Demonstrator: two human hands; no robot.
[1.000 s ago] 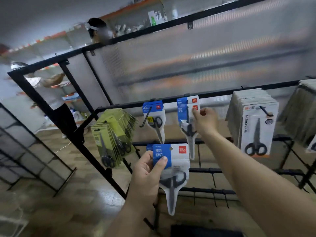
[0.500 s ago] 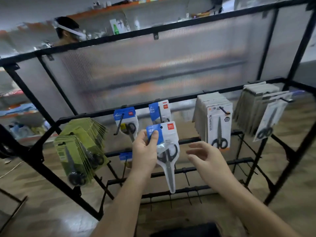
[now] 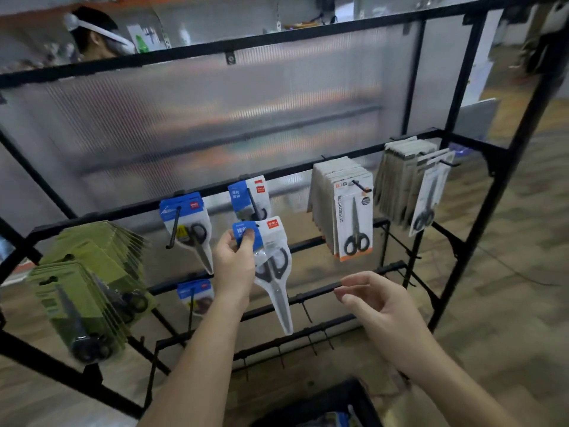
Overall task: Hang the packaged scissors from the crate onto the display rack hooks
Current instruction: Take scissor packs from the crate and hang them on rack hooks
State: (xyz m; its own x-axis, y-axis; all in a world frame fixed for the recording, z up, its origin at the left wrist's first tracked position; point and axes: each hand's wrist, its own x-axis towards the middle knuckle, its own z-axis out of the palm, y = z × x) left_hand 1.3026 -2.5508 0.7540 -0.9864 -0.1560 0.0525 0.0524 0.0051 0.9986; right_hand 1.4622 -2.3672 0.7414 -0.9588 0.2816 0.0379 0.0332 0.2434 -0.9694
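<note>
Packaged scissors [image 3: 274, 263] hang blade-down from my left grip [image 3: 234, 266], which pinches the blue header low enough to leave the card's top edge clear, I judge for a hook. I hold them before the display rack [image 3: 308, 168], just below a hung blue pack [image 3: 249, 197] of the same kind, likely the target peg. My right grip [image 3: 378, 303] is loosely open and empty, near enough to steady the pack. The crate [image 3: 323, 405] sits below.

Raised left grip [image 3: 233, 268] pinches scissors pack [image 3: 271, 260]; right grip [image 3: 379, 303] loose
</note>
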